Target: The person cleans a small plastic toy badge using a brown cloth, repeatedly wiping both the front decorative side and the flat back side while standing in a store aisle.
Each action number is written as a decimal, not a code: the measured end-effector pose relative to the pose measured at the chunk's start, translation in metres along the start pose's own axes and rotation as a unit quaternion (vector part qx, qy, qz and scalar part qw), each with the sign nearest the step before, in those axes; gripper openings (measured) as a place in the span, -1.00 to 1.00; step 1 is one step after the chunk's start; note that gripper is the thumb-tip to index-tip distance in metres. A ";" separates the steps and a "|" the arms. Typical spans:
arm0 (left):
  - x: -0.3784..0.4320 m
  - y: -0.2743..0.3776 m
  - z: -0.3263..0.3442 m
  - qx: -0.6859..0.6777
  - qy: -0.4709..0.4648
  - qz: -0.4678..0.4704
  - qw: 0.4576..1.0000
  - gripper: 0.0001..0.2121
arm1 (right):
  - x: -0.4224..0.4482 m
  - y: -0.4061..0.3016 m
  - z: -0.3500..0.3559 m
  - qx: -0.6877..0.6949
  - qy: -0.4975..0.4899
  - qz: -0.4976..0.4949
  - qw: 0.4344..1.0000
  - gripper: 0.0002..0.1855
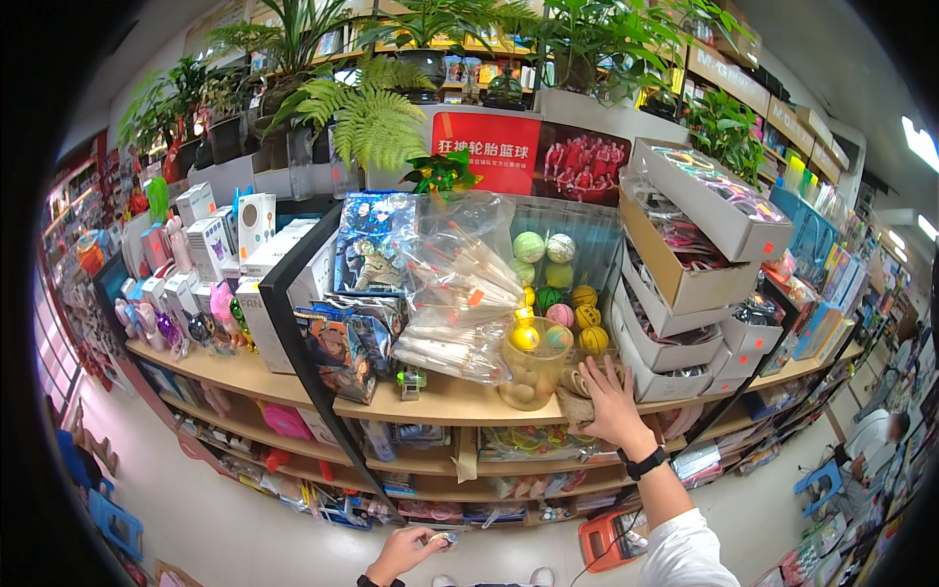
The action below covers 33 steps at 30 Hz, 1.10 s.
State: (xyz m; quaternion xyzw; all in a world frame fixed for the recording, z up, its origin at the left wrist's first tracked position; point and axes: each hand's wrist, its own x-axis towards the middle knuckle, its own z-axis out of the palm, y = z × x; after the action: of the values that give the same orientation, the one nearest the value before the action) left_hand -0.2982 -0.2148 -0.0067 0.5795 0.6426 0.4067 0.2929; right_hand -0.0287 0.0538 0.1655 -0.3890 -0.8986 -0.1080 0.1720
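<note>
My right hand (pixel 610 403) reaches to the shelf front and rests on a rolled bundle of coarse brown cloth (pixel 574 396). Its fingers spread over the bundle's right side, with the thumb at the lower front. Just left of the bundle stands a clear yellowish plastic tub (pixel 527 385) with small balls inside. Low in the view, my left hand (pixel 402 555) pinches a small round item (pixel 443 541) between thumb and fingers, out over the floor. What that item is cannot be made out.
Bagged wooden sticks (pixel 458 337) lie left of the tub, beside picture packets (pixel 341 345). Stacked white boxes (pixel 675 352) rise right of my hand. Small balls (pixel 560 315) fill clear tubes behind. An orange-red crate (pixel 605 544) sits on the floor; a seated person (pixel 869 440) is far right.
</note>
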 end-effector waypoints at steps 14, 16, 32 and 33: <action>0.045 0.069 0.061 -0.102 0.066 0.126 0.985 -0.88 | -0.049 0.011 0.006 0.429 0.111 0.052 0.895 -0.63; 0.048 0.076 0.074 -0.152 0.035 0.143 0.977 -0.86 | -0.074 0.000 0.003 0.562 0.097 0.067 0.819 -0.66; 0.074 0.117 0.106 -0.136 0.147 0.213 0.956 -0.47 | -0.161 -0.063 0.051 0.809 -0.170 0.122 0.549 -0.50; 0.075 0.118 0.104 -0.188 0.138 0.184 0.955 -0.45 | -0.154 -0.067 0.044 0.796 -0.181 0.108 0.567 -0.52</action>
State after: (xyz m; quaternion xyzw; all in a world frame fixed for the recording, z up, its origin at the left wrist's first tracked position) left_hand -0.1626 -0.1220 0.0505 0.5601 0.4708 0.6434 0.2251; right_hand 0.0103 -0.0783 0.0607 -0.2000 -0.5845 0.7433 0.2565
